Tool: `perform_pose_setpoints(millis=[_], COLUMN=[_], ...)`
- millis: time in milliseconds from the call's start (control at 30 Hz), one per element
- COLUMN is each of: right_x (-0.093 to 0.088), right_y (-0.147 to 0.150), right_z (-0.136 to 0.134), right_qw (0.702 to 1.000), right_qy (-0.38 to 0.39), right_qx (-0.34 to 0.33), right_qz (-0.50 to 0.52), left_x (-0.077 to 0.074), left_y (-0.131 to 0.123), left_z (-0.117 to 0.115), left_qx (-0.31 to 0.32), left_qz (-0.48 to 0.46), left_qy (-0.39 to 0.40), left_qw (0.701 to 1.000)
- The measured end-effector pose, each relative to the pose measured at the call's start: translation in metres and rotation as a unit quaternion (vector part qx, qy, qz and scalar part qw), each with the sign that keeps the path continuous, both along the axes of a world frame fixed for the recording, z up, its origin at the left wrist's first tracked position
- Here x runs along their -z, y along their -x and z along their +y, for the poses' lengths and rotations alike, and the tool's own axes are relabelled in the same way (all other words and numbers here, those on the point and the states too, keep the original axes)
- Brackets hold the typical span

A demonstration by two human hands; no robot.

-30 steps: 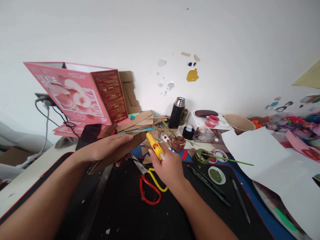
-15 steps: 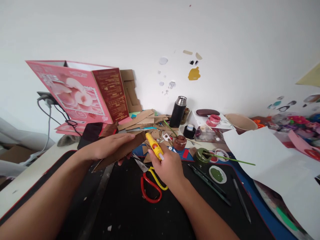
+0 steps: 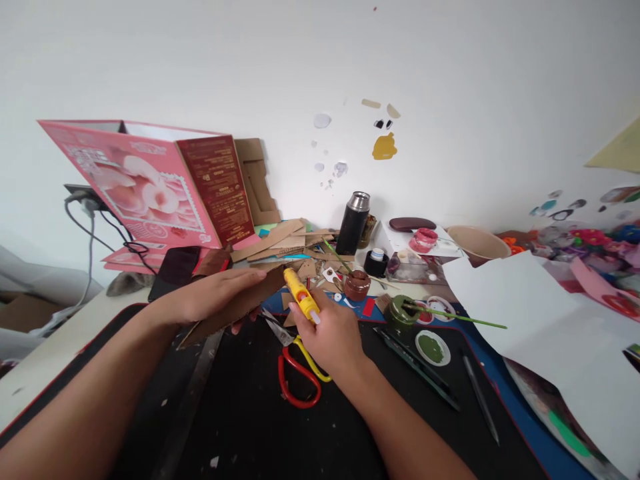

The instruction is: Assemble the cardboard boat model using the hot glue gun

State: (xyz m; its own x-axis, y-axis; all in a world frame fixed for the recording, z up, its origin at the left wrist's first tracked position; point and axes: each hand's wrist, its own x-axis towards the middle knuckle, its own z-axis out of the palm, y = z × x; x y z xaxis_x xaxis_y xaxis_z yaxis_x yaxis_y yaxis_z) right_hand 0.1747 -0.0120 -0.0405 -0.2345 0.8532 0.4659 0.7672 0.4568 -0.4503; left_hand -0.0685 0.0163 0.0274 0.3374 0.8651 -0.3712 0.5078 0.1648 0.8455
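My left hand [image 3: 223,293] grips a long brown piece of cardboard [image 3: 250,297], its thumb side on top and fingertips showing below. In my right hand [image 3: 333,333] is a yellow glue gun [image 3: 301,295], fingers wrapped around it. Its nozzle end points away from me, at the far right end of the cardboard; whether it touches cannot be made out. Under and between the hands lies a pair of scissors [image 3: 300,380] with one red and one yellow handle, blades partly hidden by the cardboard.
A black mat [image 3: 280,440] covers the desk, with a metal ruler [image 3: 193,393] at left. Cardboard scraps [image 3: 273,243], a black flask [image 3: 353,223] and paint jars [image 3: 403,312] stand behind. Pens [image 3: 417,367] and white paper [image 3: 530,307] lie right; a pink box [image 3: 150,193] stands left.
The view has shifted slightly, so everything sits a little further left. Both hands keep their grip, with the glue gun still at the cardboard's far end.
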Motion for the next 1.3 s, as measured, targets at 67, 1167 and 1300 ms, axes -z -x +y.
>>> perform_pose_setpoints(millis=[67,1167,1300], right_x=[0.0,-0.006,-0.004], right_y=[0.0,-0.005,-0.005], right_z=[0.0,0.003,0.004], right_qw=[1.0,1.0,1.0], right_qy=[0.004,0.005,-0.01], right_qx=[0.002,0.021,0.028], right_qz=[-0.001,0.0,0.006], left_x=[0.0,0.002,0.0], left_y=[-0.001,0.007,0.009], left_z=[0.0,-0.001,0.001], left_qx=[-0.006,-0.013,0.001], left_qz=[0.004,-0.021,-0.005], left_qy=[0.001,0.006,0.004], left_qw=[1.0,1.0,1.0])
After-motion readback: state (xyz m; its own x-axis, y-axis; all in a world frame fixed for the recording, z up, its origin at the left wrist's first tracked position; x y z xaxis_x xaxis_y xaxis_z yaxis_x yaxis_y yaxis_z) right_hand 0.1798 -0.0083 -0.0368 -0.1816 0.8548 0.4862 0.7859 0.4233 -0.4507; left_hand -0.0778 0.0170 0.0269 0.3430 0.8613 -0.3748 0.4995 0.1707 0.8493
